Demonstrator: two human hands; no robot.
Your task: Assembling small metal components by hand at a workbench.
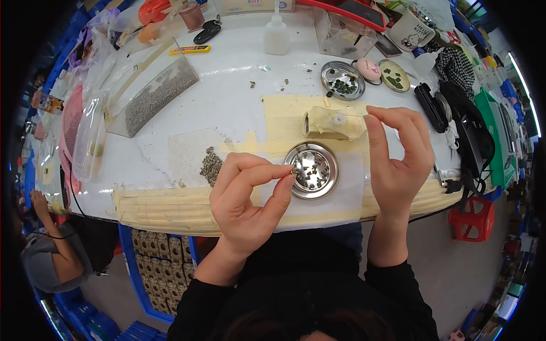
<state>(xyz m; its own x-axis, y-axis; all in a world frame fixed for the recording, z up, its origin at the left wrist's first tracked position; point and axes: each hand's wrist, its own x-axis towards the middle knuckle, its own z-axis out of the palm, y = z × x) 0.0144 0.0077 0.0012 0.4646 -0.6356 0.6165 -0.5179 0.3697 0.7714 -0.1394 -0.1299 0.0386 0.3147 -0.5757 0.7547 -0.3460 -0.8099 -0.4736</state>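
Left hand (pixel 249 199): grip clamped on a tiny, dark piece (pixel 294 170) over the round, shiny metal dish (pixel 335 181) — scant fingertip contact could let it slip among similar dark bits (pixel 311 169). Right hand (pixel 401 165): grip almost together beside the beige-taped block (pixel 324 126); contents cannot be told.

This looks like a workshop — taped white worktable (pixel 227 62), metal dish (pixel 336 170) of tiny dark pieces (pixel 311 185), blue crate (pixel 128 261) of matching parts (pixel 164 248), another person (pixel 50 268) nearby

Lettering marks white mug (pixel 409 35) and pale box (pixel 259 7)
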